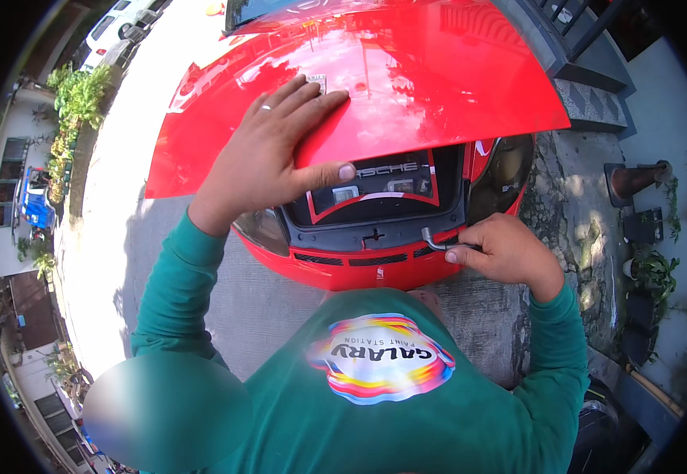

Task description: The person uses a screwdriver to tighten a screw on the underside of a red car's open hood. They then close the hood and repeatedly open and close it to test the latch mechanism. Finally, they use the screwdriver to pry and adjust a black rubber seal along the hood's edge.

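Note:
My left hand (280,142) lies spread on the front part of a red car hood (438,71), with a ring on one finger and the fingertips by a small badge (320,82). The hood stands partly raised, and under its edge shows a dark front compartment (300,237) with a latch opening (373,236). In my right hand (509,251) is an L-shaped socket wrench (430,239), my fingers wrapped round its handle. The wrench's bent metal end sits above the right part of the red front bumper (343,272). My palm hides the rest of the handle.
Grey steps (592,103) with a dark railing rise at the far right. Potted plants (660,272) and a cone-shaped object (636,180) line the right wall. On the left are green shrubs (79,95), a blue vehicle (37,201) and a white vehicle (114,31).

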Action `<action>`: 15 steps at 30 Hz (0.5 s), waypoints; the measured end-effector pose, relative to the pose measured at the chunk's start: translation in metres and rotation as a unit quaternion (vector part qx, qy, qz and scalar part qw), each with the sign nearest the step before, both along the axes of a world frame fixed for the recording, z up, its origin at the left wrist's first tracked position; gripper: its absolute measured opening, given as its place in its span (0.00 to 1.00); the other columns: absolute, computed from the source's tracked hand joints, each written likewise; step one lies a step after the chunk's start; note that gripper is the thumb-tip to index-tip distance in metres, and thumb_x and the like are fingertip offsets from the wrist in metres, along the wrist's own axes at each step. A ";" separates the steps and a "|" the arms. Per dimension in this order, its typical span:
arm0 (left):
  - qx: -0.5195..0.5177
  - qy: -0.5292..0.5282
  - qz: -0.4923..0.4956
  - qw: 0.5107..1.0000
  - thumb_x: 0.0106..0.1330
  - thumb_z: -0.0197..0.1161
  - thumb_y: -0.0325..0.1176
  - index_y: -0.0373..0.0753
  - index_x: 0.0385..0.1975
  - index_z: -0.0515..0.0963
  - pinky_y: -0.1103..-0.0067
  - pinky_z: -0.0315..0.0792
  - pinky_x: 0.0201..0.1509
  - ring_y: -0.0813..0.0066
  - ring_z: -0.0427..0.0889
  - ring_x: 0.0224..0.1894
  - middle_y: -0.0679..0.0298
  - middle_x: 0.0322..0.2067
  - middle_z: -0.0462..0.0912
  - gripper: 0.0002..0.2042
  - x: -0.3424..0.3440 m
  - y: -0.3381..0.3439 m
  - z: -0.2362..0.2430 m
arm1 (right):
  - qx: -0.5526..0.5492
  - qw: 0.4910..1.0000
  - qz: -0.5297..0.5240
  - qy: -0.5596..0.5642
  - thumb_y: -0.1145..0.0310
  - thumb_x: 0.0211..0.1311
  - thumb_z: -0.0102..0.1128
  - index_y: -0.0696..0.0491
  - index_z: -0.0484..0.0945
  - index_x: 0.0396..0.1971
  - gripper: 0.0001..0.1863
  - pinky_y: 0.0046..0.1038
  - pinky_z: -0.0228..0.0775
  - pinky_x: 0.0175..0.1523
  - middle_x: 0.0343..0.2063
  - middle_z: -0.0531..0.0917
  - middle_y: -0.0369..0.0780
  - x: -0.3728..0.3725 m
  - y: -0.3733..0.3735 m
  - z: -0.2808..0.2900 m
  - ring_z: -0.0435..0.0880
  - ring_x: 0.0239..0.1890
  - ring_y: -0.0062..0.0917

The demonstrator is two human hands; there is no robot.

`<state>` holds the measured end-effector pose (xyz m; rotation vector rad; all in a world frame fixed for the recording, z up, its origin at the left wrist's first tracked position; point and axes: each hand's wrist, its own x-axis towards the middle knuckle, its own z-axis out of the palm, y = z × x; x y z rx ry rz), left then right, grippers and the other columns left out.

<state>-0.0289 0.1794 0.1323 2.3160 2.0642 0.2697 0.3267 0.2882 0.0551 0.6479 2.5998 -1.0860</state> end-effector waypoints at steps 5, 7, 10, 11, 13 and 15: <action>-0.041 -0.013 0.033 0.998 0.61 0.67 0.69 0.47 0.74 0.70 0.42 0.48 0.80 0.45 0.58 0.80 0.45 0.71 0.70 0.45 0.051 -0.076 -0.174 | -0.084 0.973 -0.132 -0.168 0.41 0.70 0.60 0.53 0.90 0.32 0.28 0.48 0.77 0.46 0.29 0.87 0.50 0.059 -0.068 -0.130 0.87 0.38 0.49; -0.110 -0.014 -0.001 0.994 0.63 0.68 0.66 0.46 0.74 0.71 0.40 0.48 0.79 0.45 0.58 0.80 0.46 0.71 0.70 0.43 0.062 -0.100 -0.247 | -0.126 0.942 -0.167 -0.262 0.39 0.70 0.59 0.51 0.91 0.34 0.29 0.47 0.78 0.48 0.32 0.89 0.51 0.077 -0.094 -0.163 0.88 0.41 0.49; -0.378 -0.009 -0.030 0.925 0.62 0.71 0.60 0.45 0.71 0.74 0.42 0.54 0.78 0.47 0.64 0.77 0.48 0.70 0.72 0.39 0.055 -0.129 -0.318 | -0.134 0.926 -0.181 -0.302 0.36 0.69 0.58 0.50 0.91 0.35 0.30 0.47 0.78 0.52 0.37 0.90 0.50 0.108 -0.129 -0.208 0.88 0.45 0.49; -0.399 -0.057 -0.018 0.915 0.61 0.72 0.59 0.45 0.69 0.76 0.46 0.61 0.75 0.48 0.70 0.73 0.48 0.67 0.76 0.38 0.048 -0.138 -0.332 | -0.159 0.919 -0.192 -0.307 0.35 0.70 0.58 0.50 0.92 0.37 0.30 0.47 0.78 0.54 0.40 0.90 0.49 0.112 -0.134 -0.215 0.87 0.47 0.50; -0.436 -0.102 0.001 0.894 0.61 0.73 0.57 0.43 0.66 0.79 0.52 0.70 0.70 0.49 0.79 0.66 0.48 0.61 0.82 0.36 0.035 -0.143 -0.336 | -0.154 0.912 -0.226 -0.307 0.36 0.70 0.57 0.50 0.91 0.37 0.30 0.47 0.78 0.54 0.40 0.90 0.49 0.120 -0.143 -0.225 0.87 0.47 0.50; -0.468 -0.097 0.020 0.878 0.61 0.73 0.56 0.41 0.64 0.80 0.57 0.76 0.65 0.49 0.84 0.59 0.48 0.55 0.86 0.35 0.020 -0.143 -0.322 | -0.152 0.909 -0.259 -0.290 0.37 0.70 0.58 0.50 0.91 0.38 0.30 0.47 0.78 0.54 0.40 0.90 0.50 0.121 -0.146 -0.229 0.87 0.47 0.50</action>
